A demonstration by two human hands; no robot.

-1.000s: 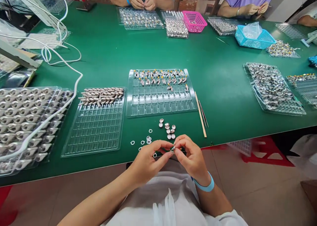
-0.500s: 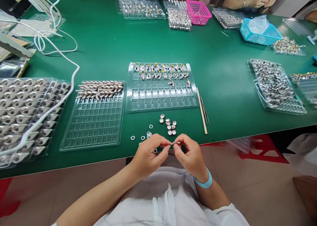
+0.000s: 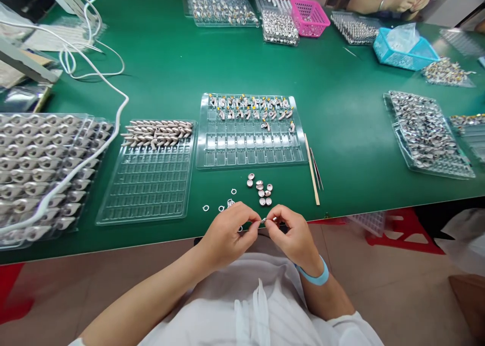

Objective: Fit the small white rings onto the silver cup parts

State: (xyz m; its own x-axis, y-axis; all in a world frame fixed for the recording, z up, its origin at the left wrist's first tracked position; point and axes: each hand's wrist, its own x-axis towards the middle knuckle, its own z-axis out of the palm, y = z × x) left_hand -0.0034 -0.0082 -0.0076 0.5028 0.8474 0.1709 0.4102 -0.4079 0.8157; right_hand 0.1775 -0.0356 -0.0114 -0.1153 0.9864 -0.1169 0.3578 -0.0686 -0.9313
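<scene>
My left hand [image 3: 231,235] and my right hand [image 3: 292,235] meet just over the table's front edge, thumbs and forefingers pinched together. Between the fingertips is a small silvery metal part [image 3: 263,220], mostly covered, so its exact kind is hidden. Several round metal caps [image 3: 262,193] lie on the table just beyond my hands. Thin white rings [image 3: 205,208] are scattered by my left hand, some partly behind it. Farther off, a clear plastic tray [image 3: 250,156] holds small grey parts with orange tips in its back rows.
Left of centre lies another clear tray [image 3: 142,199] with grey curved pieces, beside larger trays crossed by a white cable [image 3: 91,159]. A wooden stick [image 3: 312,171] and tweezers [image 3: 317,169] lie on the right. Across the table are a pink basket [image 3: 310,17], a blue basket [image 3: 405,55] and co-workers' hands.
The view has shifted slightly, so the table items appear a little farther right. Both hands keep their pinch on the small metal part, with hardly any movement.
</scene>
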